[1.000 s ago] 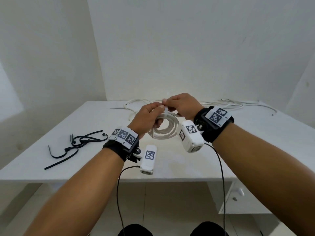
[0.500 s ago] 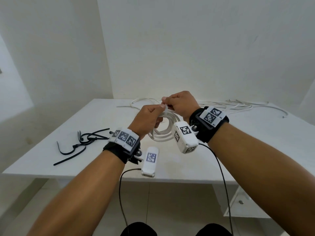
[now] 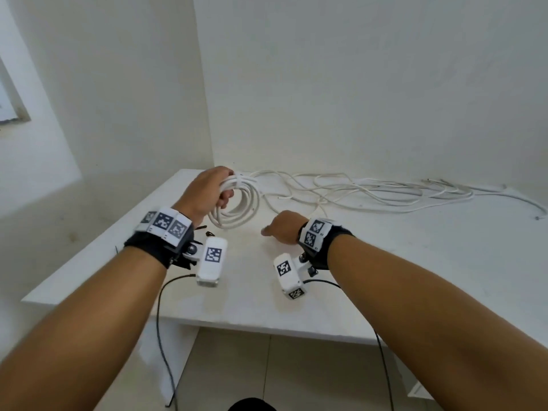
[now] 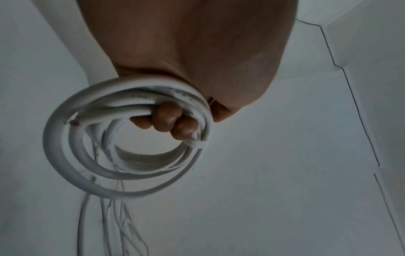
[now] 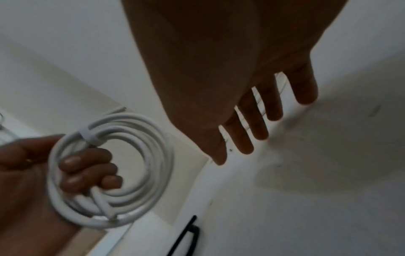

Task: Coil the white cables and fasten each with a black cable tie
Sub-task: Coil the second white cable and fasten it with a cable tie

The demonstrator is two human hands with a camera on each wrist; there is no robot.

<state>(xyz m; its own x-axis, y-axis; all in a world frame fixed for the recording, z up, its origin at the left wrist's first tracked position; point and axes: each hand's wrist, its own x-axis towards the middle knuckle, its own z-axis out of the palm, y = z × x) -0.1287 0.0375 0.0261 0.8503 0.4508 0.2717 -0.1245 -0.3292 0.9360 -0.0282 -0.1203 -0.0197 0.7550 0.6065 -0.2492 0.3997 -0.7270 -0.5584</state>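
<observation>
I am holding the coiled white cable (image 3: 237, 204) up over the tabletop (image 3: 415, 262) near its far left corner, my left hand (image 3: 207, 189) curling its fingers (image 5: 87, 166) through the loops. My right hand (image 3: 281, 228) is hovering beside it, fingers spread, gripping nothing. I see no black tie on the coil; if I am loosening my grasp, the loops could spring apart.
</observation>
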